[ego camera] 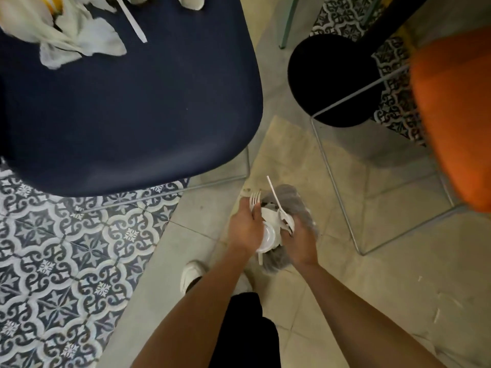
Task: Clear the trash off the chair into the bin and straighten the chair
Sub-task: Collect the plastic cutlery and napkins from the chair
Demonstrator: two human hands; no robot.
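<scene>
Blue-and-white patterned tiles [66, 261] cover the floor at the lower left and show again at the upper right. Plain beige tiles [372, 301], scuffed and stained, run down the middle and right. A navy chair [132, 115] fills the upper left. An orange seat [457, 115] on thin wire legs [337, 187] stands at the right edge, beside a round black base [329, 81]. The light is dim and warm.

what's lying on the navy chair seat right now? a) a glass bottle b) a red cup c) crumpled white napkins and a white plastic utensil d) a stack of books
C: crumpled white napkins and a white plastic utensil lie on the far part of the navy chair seat; the left hand grips a white fork, the right hand a grey bag.
</scene>
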